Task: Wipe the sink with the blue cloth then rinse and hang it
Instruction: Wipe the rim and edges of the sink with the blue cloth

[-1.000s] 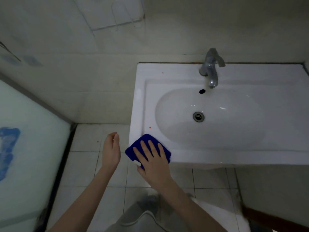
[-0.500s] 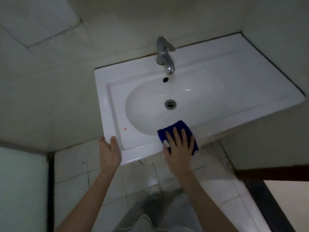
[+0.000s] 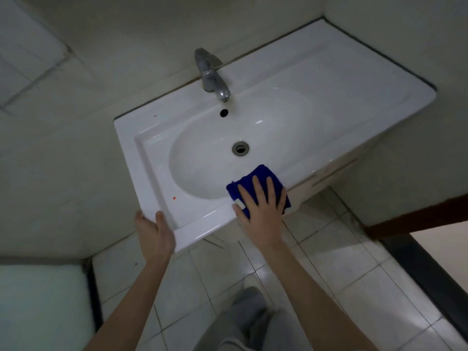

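Note:
The white sink (image 3: 316,79) is fixed in a wall corner, with an oval basin and a drain (image 3: 240,148) at its middle. A folded blue cloth (image 3: 263,174) lies on the sink's front rim, right of centre. My right hand (image 3: 260,206) presses flat on the cloth with straight, spread fingers, covering its near half. My left hand (image 3: 154,231) rests at the sink's front left corner, thumb on the rim and fingers relaxed. A chrome tap (image 3: 211,74) stands at the back rim above the overflow hole.
Small orange specks (image 3: 174,198) mark the sink's left deck. White floor tiles (image 3: 329,262) lie below, with my grey trouser leg (image 3: 243,323) over them. A frosted glass panel (image 3: 38,307) is at lower left and a dark threshold (image 3: 425,274) at lower right.
My right hand slid the cloth rightwards along the front rim from the left corner to right of centre. My left hand came up to the sink's front left corner.

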